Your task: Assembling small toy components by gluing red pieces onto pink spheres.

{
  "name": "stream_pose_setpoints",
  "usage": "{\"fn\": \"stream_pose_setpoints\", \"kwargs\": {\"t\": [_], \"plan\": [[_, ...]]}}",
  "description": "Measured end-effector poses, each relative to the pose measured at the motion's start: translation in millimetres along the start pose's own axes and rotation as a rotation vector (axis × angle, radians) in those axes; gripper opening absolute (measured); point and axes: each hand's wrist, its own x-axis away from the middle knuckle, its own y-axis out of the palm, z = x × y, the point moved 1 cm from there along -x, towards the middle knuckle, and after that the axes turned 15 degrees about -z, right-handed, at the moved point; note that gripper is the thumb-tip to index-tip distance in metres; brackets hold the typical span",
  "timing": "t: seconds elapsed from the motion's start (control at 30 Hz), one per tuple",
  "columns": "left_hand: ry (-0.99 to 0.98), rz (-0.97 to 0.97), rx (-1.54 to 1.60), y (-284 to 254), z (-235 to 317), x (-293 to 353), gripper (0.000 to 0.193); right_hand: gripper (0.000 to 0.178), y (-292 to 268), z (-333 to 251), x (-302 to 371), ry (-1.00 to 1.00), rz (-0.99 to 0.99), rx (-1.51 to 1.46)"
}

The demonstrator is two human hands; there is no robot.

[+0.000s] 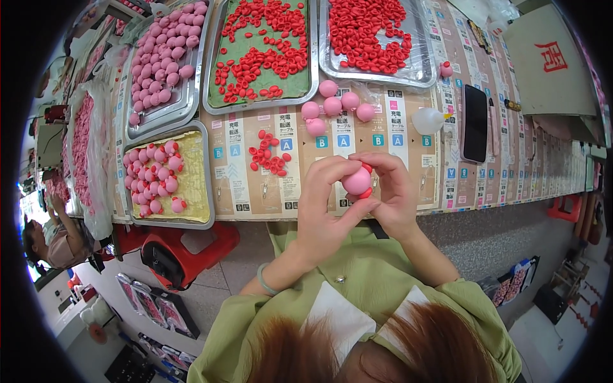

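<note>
A pink ball (356, 182) with small red oval pieces on it is held above the table's near edge. My left hand (322, 207) grips it from the left, fingers curved round its top and thumb below. My right hand (396, 201) closes on its right side, fingertips meeting the left ones at the red pieces. Farther back lie several loose pink balls (332, 106). A small pile of red oval pieces (269, 153) is left of my hands. On the left, a yellow-lined tray (198, 195) holds pink balls with red pieces attached.
Behind stand a tray of pink balls (167, 57), a green-lined tray (261, 105) and another metal tray (383, 78), both with red pieces. A white squeeze bottle (426, 120) and a phone (474, 124) are at right. Another person (60, 242) sits far left, beside a red stool (191, 252).
</note>
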Motion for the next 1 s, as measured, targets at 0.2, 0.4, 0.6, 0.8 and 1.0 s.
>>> {"fn": "stream_pose_setpoints", "kwargs": {"t": [0.2, 0.4, 0.6, 0.8, 1.0], "plan": [[-0.070, 0.010, 0.307, 3, 2, -1, 0.051, 0.045, -2, -5, -2, -0.072, 0.051, 0.118], [-0.068, 0.029, 0.460, -2, 5, 0, 0.049, 0.044, -1, -10, -7, -0.140, 0.038, 0.289], [-0.145, 0.432, 0.061, -55, -22, 1, 0.041, 0.042, -7, -19, -1, -0.014, 0.080, 0.533], [-0.522, 0.647, -1.062, -177, -60, 44, 0.036, 0.036, -38, -2, 12, 0.048, 0.320, 0.312], [-0.541, 0.557, -1.269, -184, -63, 30, 0.031, 0.035, -73, 4, 24, 0.035, 0.599, 0.366]]}}
